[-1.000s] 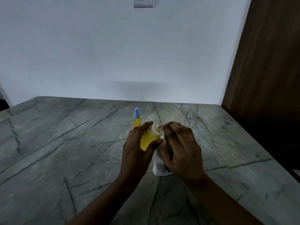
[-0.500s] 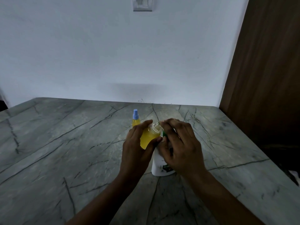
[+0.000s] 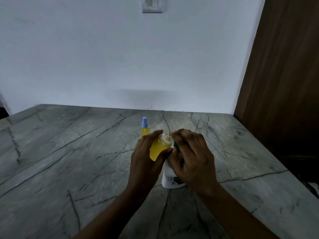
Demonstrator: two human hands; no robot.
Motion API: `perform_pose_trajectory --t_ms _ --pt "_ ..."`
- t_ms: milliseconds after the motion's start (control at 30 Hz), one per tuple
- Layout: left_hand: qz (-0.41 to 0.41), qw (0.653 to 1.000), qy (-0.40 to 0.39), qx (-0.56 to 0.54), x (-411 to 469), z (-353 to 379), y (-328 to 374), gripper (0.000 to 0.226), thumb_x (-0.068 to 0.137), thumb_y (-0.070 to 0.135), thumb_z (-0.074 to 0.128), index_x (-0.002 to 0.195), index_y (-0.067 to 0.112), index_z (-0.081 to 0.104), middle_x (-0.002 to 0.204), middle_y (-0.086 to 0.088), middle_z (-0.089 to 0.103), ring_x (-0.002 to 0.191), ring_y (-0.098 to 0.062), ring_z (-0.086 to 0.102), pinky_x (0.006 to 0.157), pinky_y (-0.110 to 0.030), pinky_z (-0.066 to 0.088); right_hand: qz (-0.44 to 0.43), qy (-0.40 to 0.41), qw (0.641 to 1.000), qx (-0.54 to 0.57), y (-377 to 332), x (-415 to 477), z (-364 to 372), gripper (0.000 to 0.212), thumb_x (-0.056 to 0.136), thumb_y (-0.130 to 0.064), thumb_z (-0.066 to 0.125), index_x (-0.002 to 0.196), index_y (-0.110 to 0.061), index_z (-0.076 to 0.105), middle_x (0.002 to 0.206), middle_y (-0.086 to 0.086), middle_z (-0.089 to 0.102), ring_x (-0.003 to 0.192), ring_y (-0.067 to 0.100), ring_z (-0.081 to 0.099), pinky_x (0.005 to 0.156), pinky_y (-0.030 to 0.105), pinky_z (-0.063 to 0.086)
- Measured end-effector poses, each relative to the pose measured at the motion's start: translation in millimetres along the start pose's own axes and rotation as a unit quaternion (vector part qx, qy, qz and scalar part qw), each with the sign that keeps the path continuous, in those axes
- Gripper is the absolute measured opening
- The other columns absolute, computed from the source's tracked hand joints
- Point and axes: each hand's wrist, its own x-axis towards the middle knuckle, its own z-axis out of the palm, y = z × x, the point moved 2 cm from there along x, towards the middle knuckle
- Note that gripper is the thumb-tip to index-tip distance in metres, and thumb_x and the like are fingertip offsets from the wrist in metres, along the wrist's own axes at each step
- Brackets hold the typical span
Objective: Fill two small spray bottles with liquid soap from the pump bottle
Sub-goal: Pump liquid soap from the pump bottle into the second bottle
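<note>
My left hand (image 3: 145, 161) grips a small clear spray bottle (image 3: 159, 149) with yellow soap in it, uncapped and tilted to the right, its threaded neck next to my right fingers. My right hand (image 3: 191, 157) lies curled over the top of the white pump bottle (image 3: 170, 178), which stands on the marble table; a bit of its green pump (image 3: 175, 144) shows between my hands. A second small bottle (image 3: 145, 129), yellow with a blue spray cap, stands upright just behind my left hand.
The grey veined marble table (image 3: 69, 152) meets a white wall at the back. A dark wooden panel (image 3: 284, 83) rises at the right edge. A switch plate (image 3: 151, 5) is on the wall above.
Both hands and the bottles stay in nearly the same pose; the view has shifted slightly, and the open bottle's neck sits a little closer to my right fingers.
</note>
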Motion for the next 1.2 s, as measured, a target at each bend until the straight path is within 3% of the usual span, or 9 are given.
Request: perform_pose_trajectory --t_ms 167,333,433,633,967,1200 --pt "-0.005 1.0 -0.005 0.003 -1.4 0.4 -2.0 0.048 0.074 0.045 0.057 0.118 0.034 0.044 0.104 0.028 0.044 0.097 0.017 0.045 0.076 -0.001 0.036 -0.006 -0.001 1.0 0.006 -0.6 -4.3 2.1 0.048 0.1 -0.028 0.033 0.106 0.005 0.068 0.103 0.018 0.067 0.101 0.023 0.051 0.086 0.024 0.042" --pt "-0.019 1.0 -0.006 0.012 -2.2 0.7 -4.0 0.051 0.075 0.032 0.068 0.118 0.037 0.042 0.103 0.025 0.046 0.094 0.011 0.049 0.071 -0.007 0.038 -0.006 0.004 1.0 -0.006 -1.2 -5.2 2.2 0.039 0.094 -0.025 0.044 0.105 0.003 0.069 0.103 0.017 0.067 0.102 0.022 0.051 0.085 0.024 0.042" --pt "-0.009 1.0 -0.004 0.011 -2.3 0.1 -2.0 0.051 0.075 0.026 0.07 0.118 0.033 0.044 0.106 0.014 0.05 0.093 0.006 0.049 0.072 -0.013 0.037 -0.003 -0.005 1.0 -0.009 -0.8 -3.5 0.4 0.037 0.088 -0.023 0.049 0.106 0.003 0.068 0.104 0.016 0.066 0.101 0.022 0.051 0.082 0.023 0.043" --pt "-0.005 1.0 0.005 -0.006 0.9 -0.1 4.6 0.047 0.077 0.039 0.065 0.119 0.03 0.046 0.107 0.008 0.054 0.095 0.002 0.051 0.074 -0.015 0.04 -0.007 -0.006 1.0 -0.007 0.3 3.5 -3.6 0.037 0.087 -0.023 0.049 0.11 0.001 0.065 0.106 0.015 0.062 0.1 0.023 0.05 0.082 0.023 0.041" --pt "-0.007 1.0 0.004 -0.012 1.9 -0.4 5.0 0.048 0.073 0.04 0.06 0.118 0.033 0.045 0.105 0.017 0.05 0.095 0.005 0.051 0.073 -0.009 0.04 -0.012 -0.004 1.0 -0.006 2.3 5.2 -3.1 0.038 0.089 -0.023 0.048 0.11 0.002 0.066 0.108 0.014 0.06 0.101 0.022 0.05 0.083 0.023 0.041" --pt "-0.017 1.0 -0.004 -0.008 0.7 -0.7 3.9 0.048 0.071 0.05 0.055 0.116 0.04 0.041 0.104 0.028 0.046 0.096 0.011 0.049 0.072 -0.007 0.038 -0.014 0.015 1.0 -0.01 -0.4 2.1 1.1 0.051 0.102 -0.028 0.029 0.105 0.005 0.068 0.103 0.019 0.066 0.101 0.023 0.051 0.086 0.024 0.042"
